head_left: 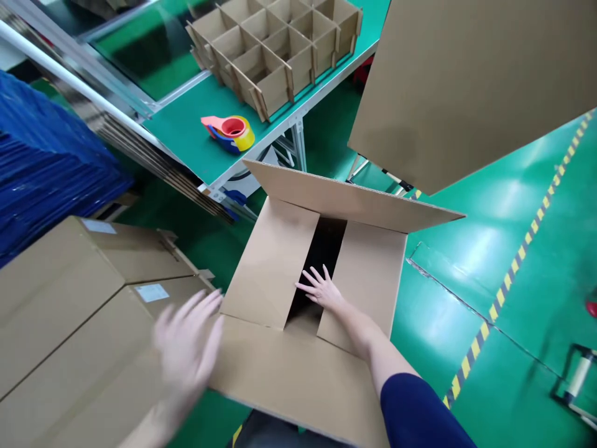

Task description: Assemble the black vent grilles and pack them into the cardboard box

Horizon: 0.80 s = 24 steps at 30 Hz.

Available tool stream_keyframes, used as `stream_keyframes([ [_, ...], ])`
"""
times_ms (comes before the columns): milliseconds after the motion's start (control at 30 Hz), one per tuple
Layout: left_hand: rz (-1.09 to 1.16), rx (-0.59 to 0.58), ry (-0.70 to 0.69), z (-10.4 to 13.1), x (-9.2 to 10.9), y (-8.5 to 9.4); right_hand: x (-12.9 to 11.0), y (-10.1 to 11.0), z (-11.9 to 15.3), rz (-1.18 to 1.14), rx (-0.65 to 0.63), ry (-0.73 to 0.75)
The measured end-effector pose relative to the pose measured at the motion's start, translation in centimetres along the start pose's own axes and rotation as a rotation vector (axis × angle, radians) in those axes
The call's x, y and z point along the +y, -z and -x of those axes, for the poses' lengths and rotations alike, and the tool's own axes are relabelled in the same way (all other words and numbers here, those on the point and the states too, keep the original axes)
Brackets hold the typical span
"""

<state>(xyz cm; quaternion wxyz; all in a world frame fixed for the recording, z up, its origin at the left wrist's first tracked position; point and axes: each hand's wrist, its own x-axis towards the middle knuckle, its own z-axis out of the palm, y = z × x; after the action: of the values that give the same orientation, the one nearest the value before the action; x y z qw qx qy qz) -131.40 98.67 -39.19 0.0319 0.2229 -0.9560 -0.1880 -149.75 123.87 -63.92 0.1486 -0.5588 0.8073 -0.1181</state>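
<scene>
A large cardboard box [364, 267] stands in front of me. Its two side flaps are folded inward with a dark gap between them, while the far flap tilts up and the near flap lies outward. My right hand [321, 289] is over that gap with fingers spread, close to the edge of the right side flap; whether it touches the flap I cannot tell. My left hand [186, 339], blurred by motion, is raised with fingers apart near the left corner of the near flap [298, 367]. Nothing shows in either hand.
A tape dispenser [233, 134] and cardboard dividers [280, 50] are on a green workbench [181, 140]. Closed cartons [93, 311] stand at left, beside a blue-wrapped stack [51, 162]. A big cardboard sheet or box side [471, 87] is at upper right, near a striped floor line [513, 274].
</scene>
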Motion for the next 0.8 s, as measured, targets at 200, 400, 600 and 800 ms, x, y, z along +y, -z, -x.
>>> stream_keyframes([
  [200, 0.123, 0.352, -0.163, 6.2, 3.8, -8.1, -0.2, 8.6, -1.4, -0.139, -0.115, 0.043],
  [400, 0.143, -0.057, 0.011, -12.0, 9.5, -21.5, 12.9, 30.8, 0.2, 0.001, 0.518, -0.48],
  [600, 0.294, 0.215, 0.441, -11.7, 8.9, -26.4, 8.5, 18.1, 8.7, -0.02, 0.14, -0.533],
  [800, 0.223, 0.251, 0.265, -10.0, 7.9, -24.2, 1.1, 5.9, 12.1, 0.133, 0.25, -0.596],
])
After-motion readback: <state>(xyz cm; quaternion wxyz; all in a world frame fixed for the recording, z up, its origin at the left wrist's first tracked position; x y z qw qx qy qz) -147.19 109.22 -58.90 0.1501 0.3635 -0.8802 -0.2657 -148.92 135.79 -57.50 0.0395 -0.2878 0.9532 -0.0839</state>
